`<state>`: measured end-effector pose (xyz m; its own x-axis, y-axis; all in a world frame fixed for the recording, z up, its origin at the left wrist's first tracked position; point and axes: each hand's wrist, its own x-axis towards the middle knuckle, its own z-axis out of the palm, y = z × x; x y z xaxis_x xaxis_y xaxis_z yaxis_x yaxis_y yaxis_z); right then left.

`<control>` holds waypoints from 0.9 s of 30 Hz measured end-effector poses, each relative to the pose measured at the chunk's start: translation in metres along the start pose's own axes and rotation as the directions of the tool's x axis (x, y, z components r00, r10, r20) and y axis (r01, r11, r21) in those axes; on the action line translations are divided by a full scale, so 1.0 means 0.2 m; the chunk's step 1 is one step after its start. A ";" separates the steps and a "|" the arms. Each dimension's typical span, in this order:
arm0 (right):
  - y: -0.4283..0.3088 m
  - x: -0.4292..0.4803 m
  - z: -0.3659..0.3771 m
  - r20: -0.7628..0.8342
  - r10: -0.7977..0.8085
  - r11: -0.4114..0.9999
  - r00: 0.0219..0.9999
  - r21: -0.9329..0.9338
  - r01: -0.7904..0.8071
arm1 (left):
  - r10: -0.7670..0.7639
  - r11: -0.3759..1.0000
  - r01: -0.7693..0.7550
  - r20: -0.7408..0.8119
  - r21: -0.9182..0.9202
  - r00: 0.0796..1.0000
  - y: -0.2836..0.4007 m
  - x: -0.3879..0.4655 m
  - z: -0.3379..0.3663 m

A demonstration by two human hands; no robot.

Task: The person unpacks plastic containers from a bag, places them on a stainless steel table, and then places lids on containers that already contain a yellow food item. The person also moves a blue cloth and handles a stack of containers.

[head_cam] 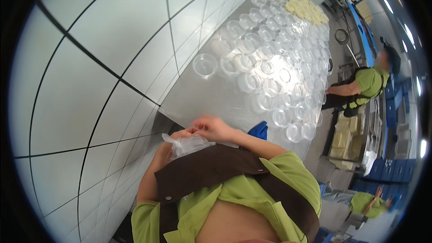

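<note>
A crumpled clear plastic bag [189,145] hangs close against my brown apron. My left hand [181,133] grips its upper part near the table's corner. Fingers curled, my right hand [212,129] meets the left at the bag's upper edge and seems to pinch it; the exact fingertip contact is blurred. Beyond my hands, round clear plastic cups [249,60] stand in rows on the metal table [199,98]. The nearest cup on the left [205,65] sits apart from the rows. Several cups at the far end hold pale yellow pieces [303,8].
A white tiled wall [101,74] borders the table on the left. Blue cloth-like material [259,130] lies by my right forearm. Across the aisle, one person [368,81] stands near a cart with yellowish blocks [344,138]; another person [368,204] is lower right.
</note>
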<state>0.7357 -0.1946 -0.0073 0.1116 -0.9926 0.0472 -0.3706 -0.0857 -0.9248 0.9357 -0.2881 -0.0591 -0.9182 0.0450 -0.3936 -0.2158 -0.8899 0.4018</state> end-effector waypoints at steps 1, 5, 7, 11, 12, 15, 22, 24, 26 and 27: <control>-0.03 -0.03 0.03 -0.049 -0.023 0.995 0.999 -0.095 0.018 | -0.007 1.000 0.008 0.013 -0.019 1.000 0.00 0.03 -0.01; -0.07 -0.07 0.02 -0.059 -0.193 0.974 0.979 -0.136 0.184 | -0.041 0.999 0.041 0.004 -0.035 0.999 -0.01 0.07 -0.02; -0.08 -0.07 0.00 -0.044 -0.252 0.960 0.967 -0.139 0.244 | -0.054 0.997 0.054 0.007 -0.050 0.999 0.00 0.07 0.00; -0.04 -0.09 0.02 -0.062 -0.179 0.968 0.982 -0.187 0.165 | -0.072 0.993 0.072 0.001 -0.089 0.997 0.03 0.05 0.05; -0.01 -0.11 0.01 -0.069 -0.137 0.984 0.988 -0.127 0.127 | -0.067 0.995 0.066 -0.013 -0.070 0.998 0.04 0.05 0.06; 0.17 -0.12 -0.05 -0.278 0.044 0.998 0.960 -0.038 -0.057 | -0.038 0.974 0.068 -0.142 0.214 0.989 0.06 0.01 0.13; 0.41 -0.16 -0.35 -0.426 0.762 0.632 0.488 0.654 -0.416 | 0.011 0.998 -0.002 -0.162 0.055 0.987 0.10 -0.09 0.33; 0.29 -0.18 -0.26 -0.316 0.740 0.658 0.593 0.522 -0.543 | 0.013 0.997 -0.006 -0.098 0.074 0.995 0.12 -0.09 0.35; 0.14 -0.18 -0.08 -0.322 0.504 0.862 0.801 0.252 -0.441 | -0.010 1.000 0.010 -0.026 0.024 1.000 0.13 -0.08 0.35; 0.08 -0.18 -0.03 -0.264 0.255 0.965 0.930 0.136 -0.226 | -0.035 0.999 0.035 0.002 -0.027 0.999 0.13 -0.07 0.34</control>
<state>0.7212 -0.1602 -0.0212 -0.2341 -0.9678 -0.0925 -0.2575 0.1535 -0.9540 0.9206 -0.2814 0.0134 -0.9106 0.0770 -0.4062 -0.2391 -0.8996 0.3654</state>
